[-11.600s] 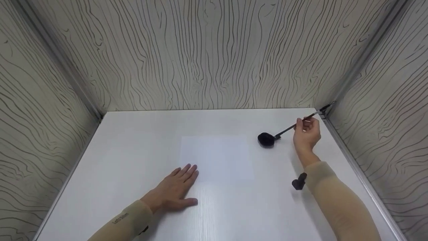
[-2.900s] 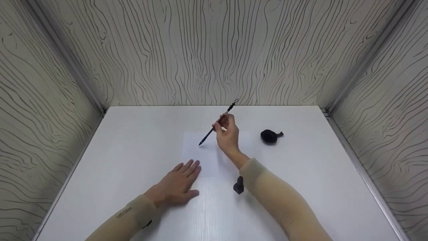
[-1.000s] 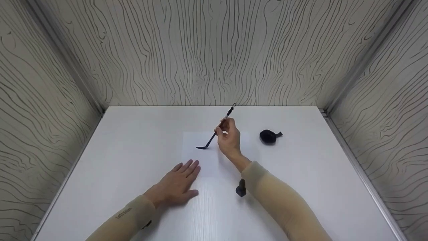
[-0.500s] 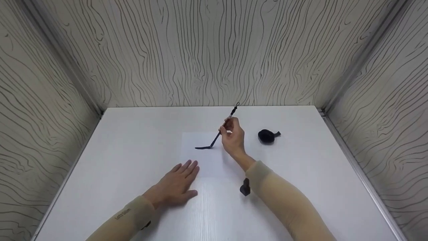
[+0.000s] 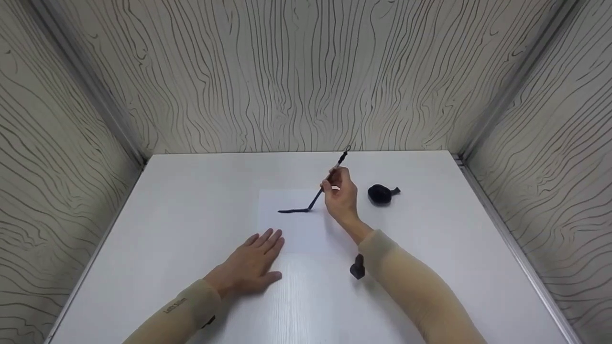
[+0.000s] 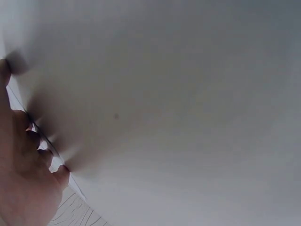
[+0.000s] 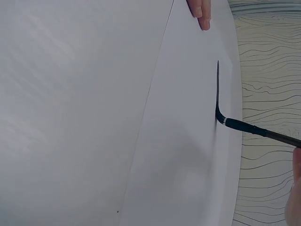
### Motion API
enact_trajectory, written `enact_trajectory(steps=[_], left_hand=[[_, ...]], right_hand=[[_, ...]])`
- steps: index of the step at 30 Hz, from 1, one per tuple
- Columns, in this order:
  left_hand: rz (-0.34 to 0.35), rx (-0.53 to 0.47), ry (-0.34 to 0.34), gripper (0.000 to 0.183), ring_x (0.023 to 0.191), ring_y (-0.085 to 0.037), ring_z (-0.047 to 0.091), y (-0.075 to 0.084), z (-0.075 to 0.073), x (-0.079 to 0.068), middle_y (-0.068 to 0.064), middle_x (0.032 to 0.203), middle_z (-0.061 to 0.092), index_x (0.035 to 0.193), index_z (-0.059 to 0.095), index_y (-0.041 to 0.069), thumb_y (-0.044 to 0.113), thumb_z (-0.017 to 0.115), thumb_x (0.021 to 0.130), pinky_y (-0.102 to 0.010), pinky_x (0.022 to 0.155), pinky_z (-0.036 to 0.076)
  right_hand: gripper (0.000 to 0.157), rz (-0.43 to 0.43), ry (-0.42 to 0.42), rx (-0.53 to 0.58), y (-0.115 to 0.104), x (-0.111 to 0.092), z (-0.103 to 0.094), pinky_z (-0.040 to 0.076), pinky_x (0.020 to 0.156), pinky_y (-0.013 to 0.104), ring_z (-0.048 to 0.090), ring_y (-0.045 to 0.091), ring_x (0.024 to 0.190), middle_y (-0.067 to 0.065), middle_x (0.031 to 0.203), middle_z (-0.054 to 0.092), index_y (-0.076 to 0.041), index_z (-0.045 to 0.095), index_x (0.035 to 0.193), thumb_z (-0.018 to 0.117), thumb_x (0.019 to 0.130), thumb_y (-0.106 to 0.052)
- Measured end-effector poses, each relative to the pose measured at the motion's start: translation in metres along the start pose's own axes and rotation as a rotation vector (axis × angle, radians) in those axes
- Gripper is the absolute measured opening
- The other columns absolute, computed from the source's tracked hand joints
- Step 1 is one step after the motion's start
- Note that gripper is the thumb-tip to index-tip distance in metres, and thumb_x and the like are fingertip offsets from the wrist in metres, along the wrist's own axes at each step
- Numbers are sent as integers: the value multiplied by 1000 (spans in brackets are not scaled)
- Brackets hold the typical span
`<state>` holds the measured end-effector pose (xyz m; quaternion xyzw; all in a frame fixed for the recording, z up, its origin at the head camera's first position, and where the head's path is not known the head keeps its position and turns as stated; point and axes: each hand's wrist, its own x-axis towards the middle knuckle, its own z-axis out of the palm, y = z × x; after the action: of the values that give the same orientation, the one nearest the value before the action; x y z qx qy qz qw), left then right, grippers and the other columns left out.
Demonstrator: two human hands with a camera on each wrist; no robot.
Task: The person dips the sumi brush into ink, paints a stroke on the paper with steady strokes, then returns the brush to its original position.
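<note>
My right hand (image 5: 342,198) pinches a dark ink brush (image 5: 316,197) with a hanging loop at its top end. In the right wrist view the brush's bristles (image 7: 219,115) bend against the white sheet of paper (image 7: 174,94). A black ink stroke (image 5: 292,210) runs across the paper, from its left part to the brush tip. My left hand (image 5: 248,265) lies flat with straight fingers, fingertips on the paper's lower left corner. The left wrist view shows part of the left hand (image 6: 28,169) against the white surface.
A small round black dish (image 5: 380,195) with a short stub on its right side stands on the white table (image 5: 191,191), right of the paper. Wood-grain panels (image 5: 296,76) enclose the table at the back and both sides.
Earlier, my right hand held the brush over the black dish, then brought it to the paper. Since then the brush has moved right and the ink stroke has lengthened. My left hand has stayed put.
</note>
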<state>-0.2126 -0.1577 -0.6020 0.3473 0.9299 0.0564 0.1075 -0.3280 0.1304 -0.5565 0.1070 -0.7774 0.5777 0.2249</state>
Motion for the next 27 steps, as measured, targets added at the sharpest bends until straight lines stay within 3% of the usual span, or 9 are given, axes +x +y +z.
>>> enact_trajectory(steps=[4,12,27], left_hand=[[4,-7,5,88,179,-33,18,0,-1,-1,-8,191,16,180,22,11,67,38,113,-58,144,24],[6,-15,13,88,179,-34,19,2,-3,-3,-9,191,18,180,23,10,66,38,114,-59,144,24],[-9,25,15,89,179,-31,21,2,-3,-1,-6,191,21,180,24,12,68,38,112,-57,143,26]], right_hand=[[26,8,11,-12,2,1,-4,69,83,28,80,36,101,23,112,73,0,61,128,70,105,7],[26,25,21,-42,1,2,-11,63,80,15,80,34,102,21,111,73,0,60,127,69,105,8],[24,-18,43,-79,6,5,-22,61,78,13,80,36,99,21,108,73,2,61,126,71,104,7]])
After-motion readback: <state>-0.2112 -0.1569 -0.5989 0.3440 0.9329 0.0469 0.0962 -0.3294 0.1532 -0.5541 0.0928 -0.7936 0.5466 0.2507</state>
